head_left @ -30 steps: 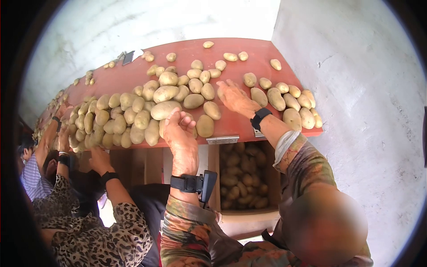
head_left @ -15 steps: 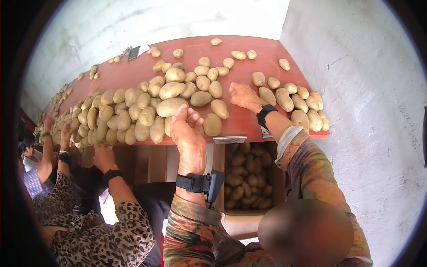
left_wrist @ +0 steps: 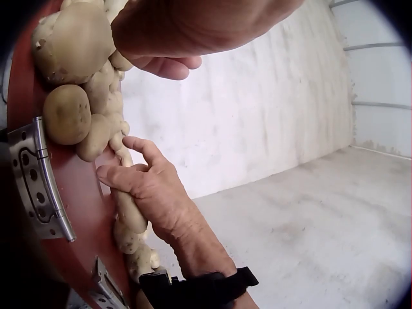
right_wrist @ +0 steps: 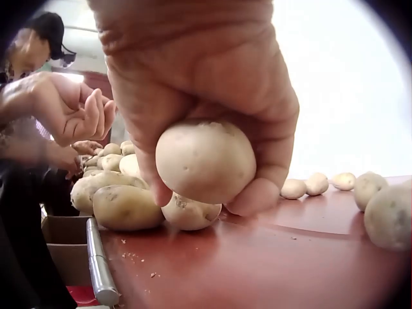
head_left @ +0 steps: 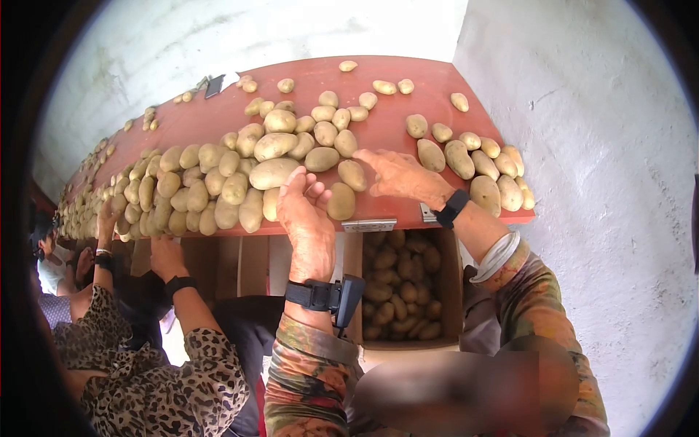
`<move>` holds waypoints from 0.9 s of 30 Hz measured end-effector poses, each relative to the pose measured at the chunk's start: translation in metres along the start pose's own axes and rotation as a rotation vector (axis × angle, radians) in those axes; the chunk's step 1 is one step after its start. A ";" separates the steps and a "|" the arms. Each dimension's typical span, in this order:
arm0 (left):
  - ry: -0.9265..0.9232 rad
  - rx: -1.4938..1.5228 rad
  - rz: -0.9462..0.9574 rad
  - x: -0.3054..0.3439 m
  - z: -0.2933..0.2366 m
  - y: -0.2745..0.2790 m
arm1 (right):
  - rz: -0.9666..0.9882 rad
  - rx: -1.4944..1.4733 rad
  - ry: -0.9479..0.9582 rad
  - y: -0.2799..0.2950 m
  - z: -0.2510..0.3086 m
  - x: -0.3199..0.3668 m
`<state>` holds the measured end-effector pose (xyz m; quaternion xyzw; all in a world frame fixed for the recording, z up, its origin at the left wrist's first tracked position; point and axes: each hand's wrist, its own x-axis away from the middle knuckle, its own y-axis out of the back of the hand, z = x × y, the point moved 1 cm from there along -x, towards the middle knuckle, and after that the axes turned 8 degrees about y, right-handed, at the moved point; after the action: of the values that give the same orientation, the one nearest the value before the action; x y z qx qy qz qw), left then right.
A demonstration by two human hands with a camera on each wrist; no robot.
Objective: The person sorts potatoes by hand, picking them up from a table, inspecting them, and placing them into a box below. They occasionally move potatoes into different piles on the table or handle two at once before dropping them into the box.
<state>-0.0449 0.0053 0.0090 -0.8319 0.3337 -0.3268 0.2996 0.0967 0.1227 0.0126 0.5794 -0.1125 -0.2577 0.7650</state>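
Observation:
In the head view, my right hand reaches left low over the red table. The right wrist view shows a potato under its palm, with thumb and fingers curled round it; from the head the hand hides it. Past its fingertips sit two potatoes, one smooth and one rounder near the front edge. My left hand hovers palm up at that edge, fingers loosely bent and holding nothing. A large oblong potato lies just beyond its fingertips.
A long heap of potatoes runs left along the table, and a smaller group is at the right end. A cardboard box with potatoes stands below. Metal hinges line the edge. Another person's hand is on the left.
My right hand has drawn back toward the front edge, and its fingers now point left at the nearer potatoes. The left hand stays almost in place.

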 end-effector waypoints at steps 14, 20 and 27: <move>0.007 -0.029 0.005 -0.001 0.004 -0.001 | 0.066 -0.269 -0.070 -0.027 -0.012 -0.024; 0.018 -0.011 0.089 -0.017 0.006 0.009 | 0.027 -0.614 -0.012 -0.007 -0.021 0.018; 0.020 -0.047 0.069 -0.010 0.008 0.005 | 0.317 -0.607 -0.014 0.029 0.021 0.092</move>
<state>-0.0464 0.0126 -0.0026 -0.8235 0.3724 -0.3167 0.2879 0.1723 0.0628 0.0346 0.2990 -0.1245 -0.1613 0.9322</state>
